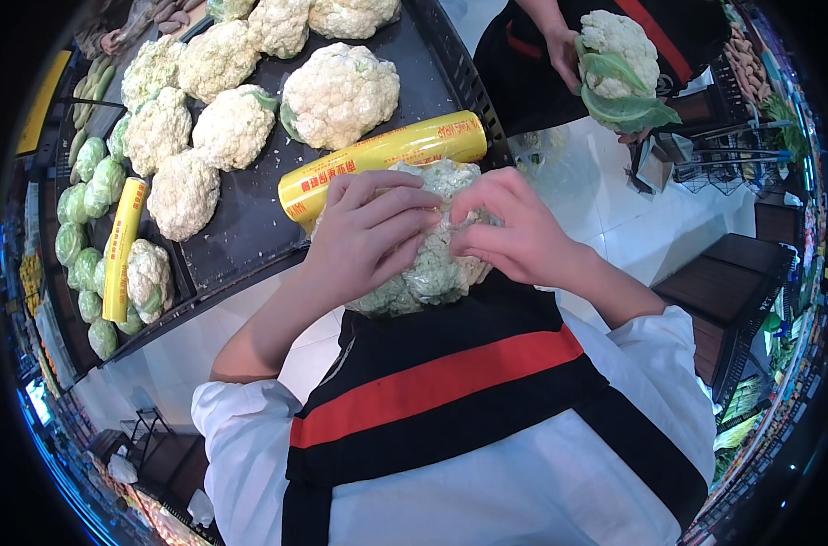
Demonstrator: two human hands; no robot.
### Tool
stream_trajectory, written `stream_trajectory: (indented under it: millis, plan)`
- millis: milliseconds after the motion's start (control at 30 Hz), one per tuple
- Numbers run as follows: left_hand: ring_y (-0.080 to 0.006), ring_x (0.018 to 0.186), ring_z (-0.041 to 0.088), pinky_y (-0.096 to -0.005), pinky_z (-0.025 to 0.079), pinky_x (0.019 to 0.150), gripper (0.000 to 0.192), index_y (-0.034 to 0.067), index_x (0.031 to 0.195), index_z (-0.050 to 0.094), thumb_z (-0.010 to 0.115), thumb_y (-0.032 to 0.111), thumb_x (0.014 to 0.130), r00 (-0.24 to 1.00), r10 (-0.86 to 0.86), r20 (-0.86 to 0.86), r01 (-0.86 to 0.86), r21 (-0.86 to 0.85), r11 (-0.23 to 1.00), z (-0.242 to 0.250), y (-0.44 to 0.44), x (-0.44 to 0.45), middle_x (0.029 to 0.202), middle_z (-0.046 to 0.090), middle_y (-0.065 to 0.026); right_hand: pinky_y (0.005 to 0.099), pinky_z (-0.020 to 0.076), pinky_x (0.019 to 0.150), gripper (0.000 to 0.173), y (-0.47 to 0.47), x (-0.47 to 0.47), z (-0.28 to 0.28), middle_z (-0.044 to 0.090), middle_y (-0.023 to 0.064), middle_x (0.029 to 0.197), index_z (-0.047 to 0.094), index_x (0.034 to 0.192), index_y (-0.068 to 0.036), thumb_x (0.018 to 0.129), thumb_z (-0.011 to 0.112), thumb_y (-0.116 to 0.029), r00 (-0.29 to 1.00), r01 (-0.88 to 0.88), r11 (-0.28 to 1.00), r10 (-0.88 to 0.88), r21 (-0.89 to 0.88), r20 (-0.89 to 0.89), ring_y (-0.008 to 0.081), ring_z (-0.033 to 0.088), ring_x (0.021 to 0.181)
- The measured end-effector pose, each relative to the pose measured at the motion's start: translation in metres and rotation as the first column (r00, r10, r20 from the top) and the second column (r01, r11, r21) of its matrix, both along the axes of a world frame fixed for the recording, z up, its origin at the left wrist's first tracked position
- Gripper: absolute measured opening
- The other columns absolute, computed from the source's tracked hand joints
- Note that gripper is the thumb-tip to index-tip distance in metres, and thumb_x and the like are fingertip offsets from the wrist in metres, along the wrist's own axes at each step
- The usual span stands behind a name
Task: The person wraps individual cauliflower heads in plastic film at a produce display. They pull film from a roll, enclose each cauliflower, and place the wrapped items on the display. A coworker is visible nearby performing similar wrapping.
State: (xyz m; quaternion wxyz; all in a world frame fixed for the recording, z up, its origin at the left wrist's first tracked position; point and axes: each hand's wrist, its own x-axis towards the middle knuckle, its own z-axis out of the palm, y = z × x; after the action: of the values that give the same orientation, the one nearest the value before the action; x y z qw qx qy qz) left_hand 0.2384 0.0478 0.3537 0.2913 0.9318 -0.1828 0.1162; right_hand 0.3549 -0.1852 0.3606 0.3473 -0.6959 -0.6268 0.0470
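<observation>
Against the front of my apron is a head of cauliflower [434, 266] with shiny clear plastic film over it. My left hand [380, 228] lies across its left side, fingers bent over the top. On the other side, my right hand [499, 225] has its thumb and fingers curled onto the film; whether they pinch a fold of it is too small to tell. Right behind the cauliflower, a yellow roll of cling wrap [387, 153] bearing red writing lies at the edge of the black display stand [250, 239].
Several cauliflowers [233, 126] sit on the stand. To the left are wrapped green vegetables [90, 205], a second yellow roll [122, 249] and another cauliflower [149, 276]. At upper right, a co-worker's hand [564, 54] holds a leafy cauliflower [619, 61]. Dark crates [721, 293] stand at right.
</observation>
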Motion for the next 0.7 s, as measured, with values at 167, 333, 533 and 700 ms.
stream_trajectory:
  millis: [167, 333, 533, 700]
  plan:
    - [-0.0222, 0.126, 0.057, -0.0396, 0.038, 0.100, 0.023, 0.016, 0.105, 0.072, 0.074, 0.024, 0.084, 1.000, -0.020, 0.001, 0.020, -0.035, 0.999, -0.001, 0.003, -0.003, 0.129, 0.067, 0.0039, 0.0421, 0.0446, 0.095, 0.013, -0.003, 0.004, -0.005, 0.062, 0.0040, 0.104, 0.058, 0.097, -0.009, 0.091, 0.068, -0.011, 0.961, -0.087, 0.995, 0.095, 0.042, -0.258, 0.0288, 0.059, 0.099]
    - [-0.0238, 0.127, 0.057, -0.0412, 0.037, 0.101, 0.031, 0.014, 0.105, 0.071, 0.074, 0.039, 0.086, 0.998, -0.049, -0.041, 0.044, -0.114, 0.993, 0.002, 0.004, -0.005, 0.129, 0.066, 0.0014, 0.0406, 0.0452, 0.090, 0.015, -0.002, -0.001, -0.003, 0.062, 0.0055, 0.096, 0.056, 0.098, -0.010, 0.092, 0.068, -0.014, 0.962, -0.029, 0.999, 0.033, 0.017, -0.273, 0.0297, 0.062, 0.094]
    - [-0.0246, 0.127, 0.057, -0.0410, 0.037, 0.101, 0.036, 0.013, 0.106, 0.070, 0.073, 0.043, 0.086, 0.998, -0.040, -0.047, 0.034, -0.136, 0.990, 0.004, 0.002, -0.003, 0.128, 0.066, -0.0002, 0.0380, 0.0445, 0.083, 0.022, 0.006, 0.003, 0.004, 0.059, 0.0054, 0.089, 0.059, 0.097, -0.010, 0.087, 0.075, -0.021, 0.999, -0.005, 0.995, 0.000, -0.101, -0.052, 0.0257, 0.063, 0.090]
    - [-0.0248, 0.126, 0.057, -0.0418, 0.037, 0.100, 0.029, 0.013, 0.102, 0.068, 0.070, 0.038, 0.088, 0.996, -0.061, -0.072, 0.049, -0.153, 0.987, 0.005, 0.005, -0.005, 0.127, 0.066, -0.0007, 0.0371, 0.0445, 0.063, 0.015, 0.013, 0.000, 0.001, 0.054, 0.0082, 0.076, 0.066, 0.090, -0.007, 0.085, 0.077, -0.016, 0.995, 0.029, 0.989, -0.015, 0.145, -0.095, 0.0276, 0.058, 0.068]
